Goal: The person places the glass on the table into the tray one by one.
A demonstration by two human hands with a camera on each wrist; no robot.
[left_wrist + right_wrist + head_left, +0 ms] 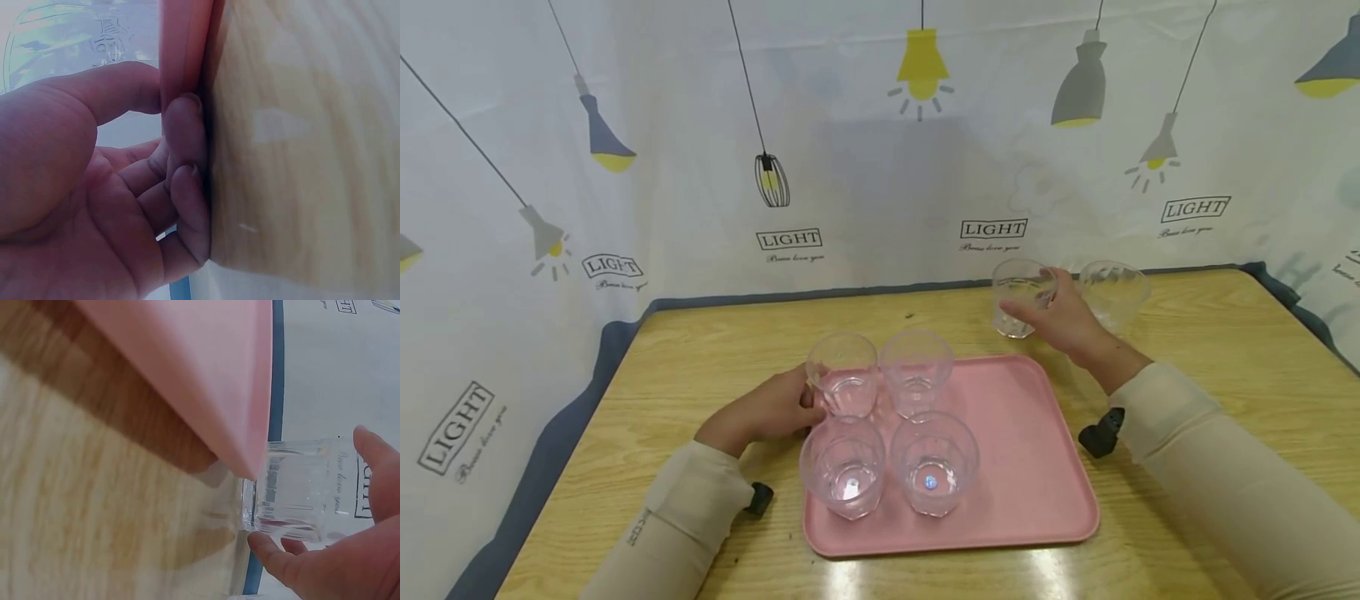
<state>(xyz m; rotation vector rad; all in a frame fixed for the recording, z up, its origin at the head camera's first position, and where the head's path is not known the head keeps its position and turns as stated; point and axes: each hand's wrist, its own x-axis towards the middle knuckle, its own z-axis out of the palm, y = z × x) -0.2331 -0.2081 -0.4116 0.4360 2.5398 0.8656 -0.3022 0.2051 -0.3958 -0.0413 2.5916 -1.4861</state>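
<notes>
In the head view, my left hand [778,404] grips the left edge of a pink tray [1015,450]. The left wrist view shows the thumb on the rim of that tray [181,50], with the other fingers curled beneath. Two rows of clear tumblers stand on the tray's left half, one being the front tumbler [934,475]. Past the tray's far right corner, my right hand [1063,312] holds another clear tumbler [1017,287] from its right side, thumb in front. In the right wrist view, fingertips lie close to the base of this tumbler [290,487].
One more clear tumbler [1114,292] stands behind my right hand near the table's back edge. The wooden table [700,333] meets a hanging white cloth [887,183] printed with lamps at the back and sides.
</notes>
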